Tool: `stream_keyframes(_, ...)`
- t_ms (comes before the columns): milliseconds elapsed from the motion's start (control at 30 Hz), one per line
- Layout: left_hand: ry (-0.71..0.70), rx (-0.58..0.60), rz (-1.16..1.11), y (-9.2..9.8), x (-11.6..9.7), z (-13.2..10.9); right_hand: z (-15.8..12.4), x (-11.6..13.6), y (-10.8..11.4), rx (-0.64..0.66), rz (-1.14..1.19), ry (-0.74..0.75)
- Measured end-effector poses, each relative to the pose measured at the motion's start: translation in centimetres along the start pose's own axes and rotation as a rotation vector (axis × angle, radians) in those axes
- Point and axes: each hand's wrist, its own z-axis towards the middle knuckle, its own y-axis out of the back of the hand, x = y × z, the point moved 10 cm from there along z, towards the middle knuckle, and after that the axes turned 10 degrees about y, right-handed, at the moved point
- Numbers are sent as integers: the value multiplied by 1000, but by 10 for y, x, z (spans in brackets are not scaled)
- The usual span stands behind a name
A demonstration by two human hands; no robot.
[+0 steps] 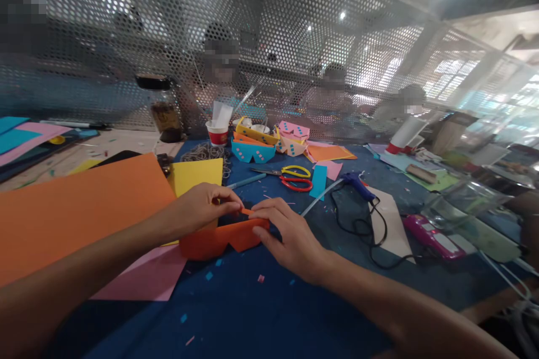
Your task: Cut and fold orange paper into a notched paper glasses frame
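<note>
An orange paper mask [210, 243], cut like a pair of glasses with a nose notch, stands on the blue table in front of me. My right hand [283, 231] pinches its right end between thumb and fingers. Just behind the mask, my left hand [210, 205] has its thumb and forefinger closed at the tip of a narrow orange strip [246, 211], which runs to the right hand's fingertips. Whether that strip is joined to the mask is hidden by my fingers. Beneath my left forearm lie a large orange sheet [92, 207], a yellow sheet [197, 175] and a pink sheet [143, 275].
Scissors [290, 177] with red and yellow handles lie beyond my hands. Finished-looking paper masks [253, 151] stand near a paper cup [218, 133]. A blue glue gun [357, 185] with a black cord is at right, by a pink device [433, 235]. A perforated metal screen [269, 39] closes the back.
</note>
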Motion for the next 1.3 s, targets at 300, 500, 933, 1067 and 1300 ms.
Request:
stream_keyframes(300, 23, 78, -20, -4, 6, 1, 0, 3, 1, 1, -10, 26)
stream_keyframes(500, 20, 80, 10, -8, 9, 4, 1, 4, 1, 4, -15, 37)
stream_keyframes(933, -14, -51, 145, -5, 0, -5, -1, 2, -5, 49, -6, 16)
stream_keyframes(1067, -42, -66, 142, -4, -3, -6, -2, 0, -5, 55, -10, -3)
stream_keyframes(1300, -90, -90, 190, -2, -6, -5, -3, -3, -6, 71, 0, -30)
